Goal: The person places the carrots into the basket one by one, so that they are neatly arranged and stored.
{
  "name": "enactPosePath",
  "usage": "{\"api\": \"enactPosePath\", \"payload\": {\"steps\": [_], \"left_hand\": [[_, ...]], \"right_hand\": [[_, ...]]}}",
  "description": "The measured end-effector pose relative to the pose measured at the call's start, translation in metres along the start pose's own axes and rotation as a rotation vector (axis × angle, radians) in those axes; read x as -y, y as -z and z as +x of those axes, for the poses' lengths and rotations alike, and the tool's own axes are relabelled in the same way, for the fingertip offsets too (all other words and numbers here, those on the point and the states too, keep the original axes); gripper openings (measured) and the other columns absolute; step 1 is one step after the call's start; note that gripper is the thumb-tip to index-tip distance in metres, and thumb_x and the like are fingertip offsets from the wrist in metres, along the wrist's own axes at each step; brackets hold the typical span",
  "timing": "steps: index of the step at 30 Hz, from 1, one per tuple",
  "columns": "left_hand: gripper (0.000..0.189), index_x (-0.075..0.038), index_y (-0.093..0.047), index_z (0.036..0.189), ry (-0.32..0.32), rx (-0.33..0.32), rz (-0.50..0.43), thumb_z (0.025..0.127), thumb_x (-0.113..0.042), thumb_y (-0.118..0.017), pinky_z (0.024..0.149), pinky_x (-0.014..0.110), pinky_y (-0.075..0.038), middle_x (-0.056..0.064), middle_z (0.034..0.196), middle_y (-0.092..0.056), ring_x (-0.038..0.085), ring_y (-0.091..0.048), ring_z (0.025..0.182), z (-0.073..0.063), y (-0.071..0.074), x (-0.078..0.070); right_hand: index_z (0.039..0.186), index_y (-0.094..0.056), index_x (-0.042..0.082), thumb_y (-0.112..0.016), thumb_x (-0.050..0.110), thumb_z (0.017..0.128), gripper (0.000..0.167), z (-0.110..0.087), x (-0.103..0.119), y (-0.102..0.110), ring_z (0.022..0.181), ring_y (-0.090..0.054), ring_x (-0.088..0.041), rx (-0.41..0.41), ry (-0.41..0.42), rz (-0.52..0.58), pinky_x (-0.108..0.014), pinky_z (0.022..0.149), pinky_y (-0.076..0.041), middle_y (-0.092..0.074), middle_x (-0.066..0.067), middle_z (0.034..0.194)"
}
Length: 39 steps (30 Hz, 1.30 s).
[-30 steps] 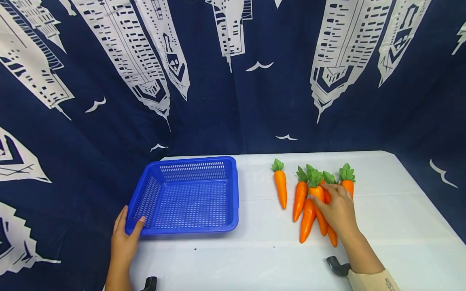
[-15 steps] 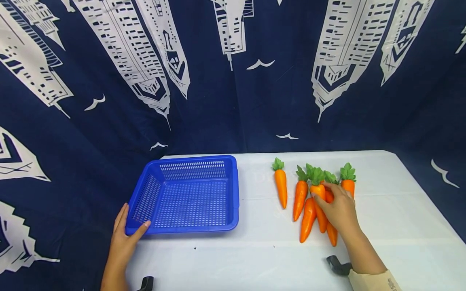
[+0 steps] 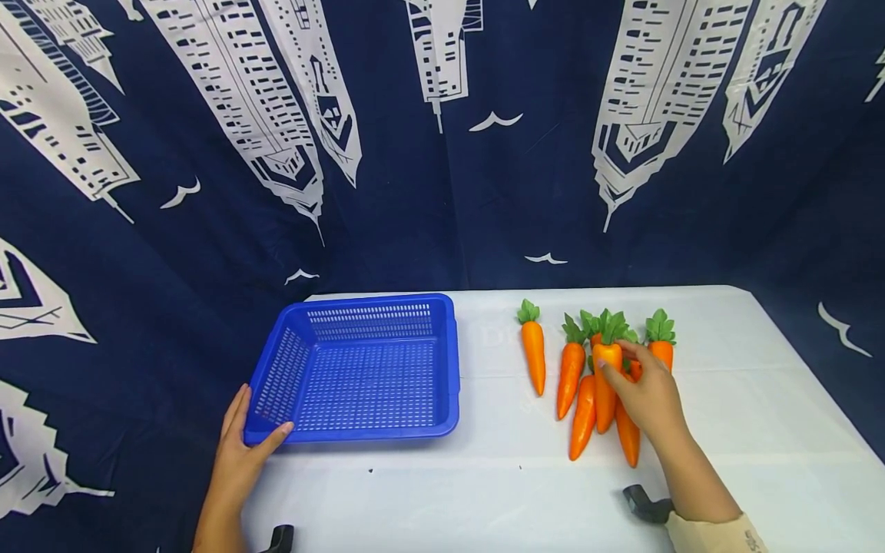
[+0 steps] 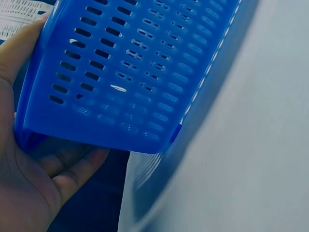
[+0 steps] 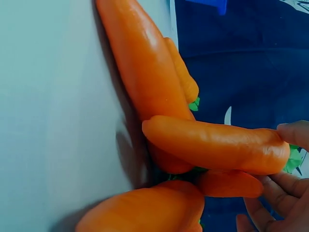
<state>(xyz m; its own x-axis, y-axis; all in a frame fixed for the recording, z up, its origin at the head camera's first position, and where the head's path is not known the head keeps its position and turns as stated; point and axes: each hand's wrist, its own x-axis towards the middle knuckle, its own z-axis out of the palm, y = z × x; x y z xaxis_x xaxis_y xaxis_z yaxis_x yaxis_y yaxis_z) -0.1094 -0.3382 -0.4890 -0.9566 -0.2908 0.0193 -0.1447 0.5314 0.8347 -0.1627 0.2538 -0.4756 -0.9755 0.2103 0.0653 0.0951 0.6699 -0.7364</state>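
In the head view my left hand (image 3: 238, 465) grips the near left corner of a blue plastic basket (image 3: 442, 438), thumb on the rim and fingers along the outside. The left wrist view shows the slotted wall of the basket (image 4: 140, 63) close up. My right hand (image 3: 646, 392) pinches an orange carrot (image 3: 605, 392) by its thick leafy end, between thumb and fingers. In the right wrist view this carrot (image 5: 217, 145) lies across other carrots, its tip pointing left; whether it touches them I cannot tell. Several carrots cluster beneath and beside the hand, partly hidden by it.
A lone carrot (image 3: 533, 357) lies left of the cluster, and another carrot (image 3: 661, 353) sits at its right edge. The white table (image 3: 484, 491) runs back to a dark blue curtain (image 3: 415, 215) with white building prints.
My right hand has drawn the pinched carrot slightly up and away from the pile, turning it more upright in view. The basket has shifted a little to the right with my left hand.
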Motion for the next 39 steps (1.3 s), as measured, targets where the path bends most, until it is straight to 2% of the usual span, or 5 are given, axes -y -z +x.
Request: {"api": "enactPosePath", "payload": {"steps": [11,19,23,27,39], "left_hand": [[0.107,-0.022,-0.014,0.164,-0.019,0.005,0.008,0.084,-0.031,-0.084,0.127,0.064,-0.008,0.003,0.172,-0.009,0.034,-0.006,0.159,-0.005,-0.008,-0.005],[0.106,-0.024,-0.015,0.164,-0.033,0.010,0.020,0.083,-0.031,-0.084,0.126,0.064,-0.010,0.003,0.172,-0.010,0.036,-0.008,0.159,-0.008,-0.015,-0.009],[0.106,-0.023,-0.015,0.164,-0.041,0.016,0.031,0.083,-0.032,-0.083,0.125,0.065,-0.011,0.003,0.172,-0.010,0.036,-0.008,0.159,-0.010,-0.018,-0.012],[0.106,-0.019,-0.016,0.164,-0.068,0.017,0.035,0.083,-0.032,-0.084,0.124,0.067,-0.013,0.003,0.172,-0.010,0.038,-0.010,0.158,-0.010,-0.022,-0.012],[0.106,-0.018,-0.017,0.164,-0.089,0.012,0.042,0.082,-0.034,-0.084,0.123,0.068,-0.016,0.008,0.171,-0.012,0.039,-0.012,0.157,-0.015,-0.032,-0.013]], "right_hand": [[0.151,-0.043,0.008,-0.058,0.045,0.100,0.065,-0.002,0.008,0.005,0.125,-0.049,-0.048,-0.017,0.010,0.080,-0.062,0.096,-0.050,-0.050,-0.028,0.143],[0.152,-0.044,0.012,-0.058,0.047,0.100,0.064,-0.002,0.018,0.006,0.118,-0.058,-0.035,-0.026,0.033,0.146,-0.022,0.083,-0.053,-0.058,-0.021,0.137],[0.151,-0.045,0.014,-0.060,0.046,0.099,0.063,-0.002,0.026,0.006,0.098,-0.065,-0.009,-0.013,0.031,0.178,-0.008,0.071,-0.053,-0.065,-0.021,0.127],[0.151,-0.046,0.015,-0.061,0.048,0.099,0.063,-0.001,0.035,0.008,0.086,-0.060,0.007,0.011,0.044,0.173,-0.010,0.068,-0.053,-0.068,-0.022,0.122],[0.152,-0.043,0.019,-0.058,0.049,0.100,0.061,0.005,0.062,0.008,0.090,-0.071,-0.011,0.165,0.126,0.259,-0.018,0.079,-0.058,-0.053,-0.016,0.147]]}}
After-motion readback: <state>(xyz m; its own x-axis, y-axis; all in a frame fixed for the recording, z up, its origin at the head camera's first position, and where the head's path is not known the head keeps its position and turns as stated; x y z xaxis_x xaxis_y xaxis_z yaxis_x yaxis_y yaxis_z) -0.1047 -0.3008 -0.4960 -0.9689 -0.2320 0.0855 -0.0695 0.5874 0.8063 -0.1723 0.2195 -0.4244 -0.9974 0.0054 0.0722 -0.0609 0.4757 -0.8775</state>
